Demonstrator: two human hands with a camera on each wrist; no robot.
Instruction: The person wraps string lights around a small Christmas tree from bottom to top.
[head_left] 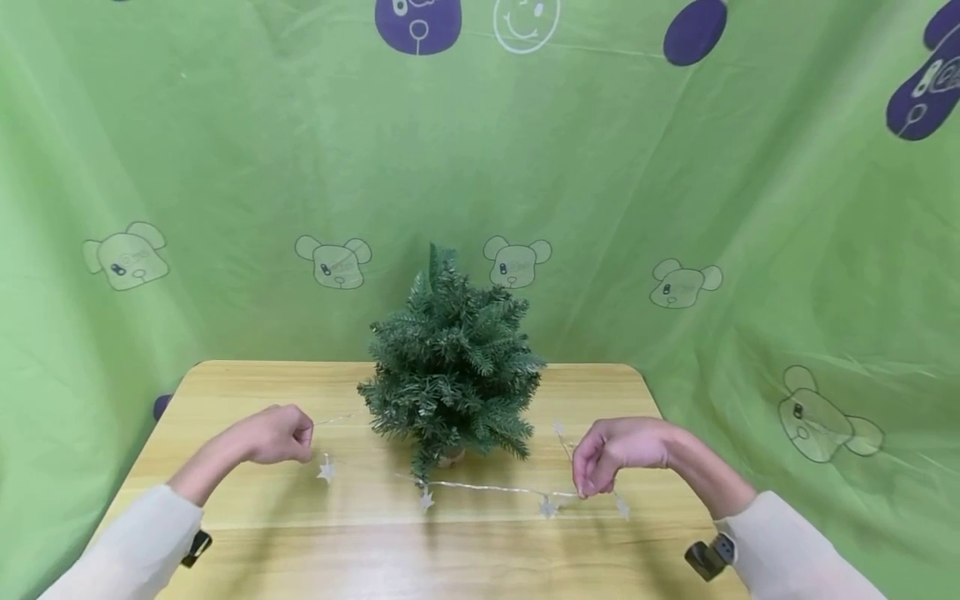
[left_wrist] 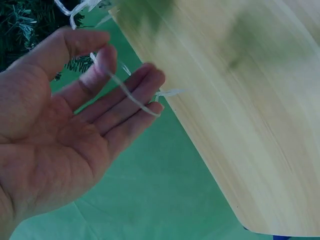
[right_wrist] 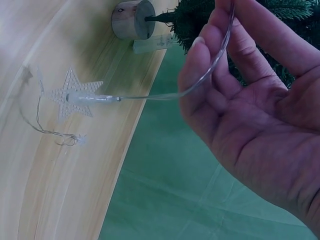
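A small green artificial Christmas tree (head_left: 453,358) stands upright on the table, its round wooden base (right_wrist: 131,21) showing in the right wrist view. To its left, my left hand (head_left: 276,435) pinches a clear wire of a star string light (head_left: 487,487) between thumb and forefinger. The other fingers are loosely bent, as the left wrist view shows. On the tree's right, my right hand (head_left: 618,454) pinches another stretch of that wire with its fingertips. Between the hands the string runs in front of the tree. A clear plastic star (right_wrist: 76,95) dangles beside my right hand.
Under everything is a light wooden table (head_left: 360,558) with rounded far corners. Green cloth (head_left: 225,167) printed with cartoon heads hangs behind and along both sides. Dark wrist cameras (head_left: 708,557) sit at both pale sleeves (head_left: 795,542).
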